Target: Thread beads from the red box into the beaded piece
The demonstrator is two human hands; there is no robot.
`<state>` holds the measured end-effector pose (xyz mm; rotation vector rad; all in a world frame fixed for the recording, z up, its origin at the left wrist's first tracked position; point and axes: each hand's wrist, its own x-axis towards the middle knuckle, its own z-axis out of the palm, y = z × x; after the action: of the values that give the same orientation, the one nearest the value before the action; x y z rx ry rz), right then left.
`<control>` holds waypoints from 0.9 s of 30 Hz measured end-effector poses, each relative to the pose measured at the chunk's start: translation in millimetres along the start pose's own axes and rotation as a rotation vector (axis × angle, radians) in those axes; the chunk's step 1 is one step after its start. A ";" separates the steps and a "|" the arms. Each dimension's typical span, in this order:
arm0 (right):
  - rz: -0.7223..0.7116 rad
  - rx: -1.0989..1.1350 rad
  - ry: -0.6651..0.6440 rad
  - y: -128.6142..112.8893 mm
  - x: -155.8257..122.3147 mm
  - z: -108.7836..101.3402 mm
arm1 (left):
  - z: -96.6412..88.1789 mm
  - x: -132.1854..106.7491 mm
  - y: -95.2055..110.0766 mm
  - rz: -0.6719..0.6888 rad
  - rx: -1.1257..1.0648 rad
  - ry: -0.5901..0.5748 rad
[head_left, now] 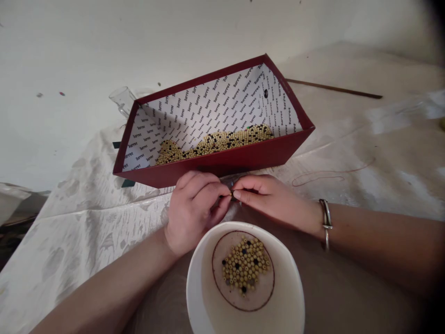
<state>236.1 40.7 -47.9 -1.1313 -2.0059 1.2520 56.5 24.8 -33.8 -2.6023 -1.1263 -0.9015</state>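
My left hand (194, 208) and my right hand (271, 197) meet fingertip to fingertip just above a white bowl (205, 278). Both are closed in a pinch on something tiny between them that I cannot make out, perhaps a bead. The bowl holds several cream and dark beads (245, 265) in its middle. Right behind my hands stands a dark red box (222, 162) with a printed white lining, and a long heap of the same beads (215, 141) lies along its near wall. A metal bangle (326, 222) is on my right wrist.
A pale patterned cloth (86, 218) covers the surface. A thin reddish thread (330, 175) curls on the cloth right of the box. A clear glass (121, 99) lies behind the box's left corner, and a thin dark stick (333, 88) lies at the far right.
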 end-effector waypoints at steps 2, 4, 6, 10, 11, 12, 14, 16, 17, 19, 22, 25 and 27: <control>0.001 -0.006 0.000 0.4 -0.2 0.0 | 0.4 0.1 0.4 -0.010 -0.009 -0.004; 0.002 -0.015 -0.004 0.4 -0.4 0.0 | 0.8 0.1 1.1 -0.017 -0.022 -0.014; -0.005 -0.018 -0.005 0.0 -0.7 0.1 | 1.0 0.2 1.7 -0.020 -0.028 -0.023; -0.022 -0.001 0.002 -0.5 -0.8 0.3 | -0.5 0.9 1.4 -0.034 0.011 -0.038; -0.019 0.001 0.006 -0.5 -0.8 0.3 | -1.2 1.1 1.2 -0.040 0.028 -0.045; -0.013 0.001 0.010 -0.4 -0.7 0.2 | -1.8 1.2 1.3 -0.046 0.043 -0.052; -0.004 -0.002 0.009 -0.3 -0.6 0.0 | -2.8 1.2 2.0 -0.046 0.057 -0.069; -0.006 -0.007 0.002 -0.4 -0.3 -0.1 | -3.1 0.9 3.5 -0.031 0.047 -0.079; -0.009 -0.010 -0.002 -0.6 -0.2 -0.1 | -3.0 0.7 4.2 -0.023 0.039 -0.080; -0.013 -0.012 -0.002 -1.2 -0.1 0.0 | -2.9 0.9 4.6 -0.014 0.032 -0.076; -0.011 0.005 -0.001 -1.9 -0.4 0.1 | -3.3 2.3 2.6 -0.021 0.063 -0.053; -0.004 0.012 -0.006 -1.7 -0.8 0.0 | -3.2 3.2 0.8 -0.030 0.092 -0.038; -0.006 0.008 -0.012 -1.1 -0.8 0.1 | -2.3 2.8 0.9 -0.029 0.083 -0.051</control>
<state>236.0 39.8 -46.9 -1.1160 -2.0100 1.2663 57.6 25.0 -30.3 -2.5621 -1.1902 -0.7805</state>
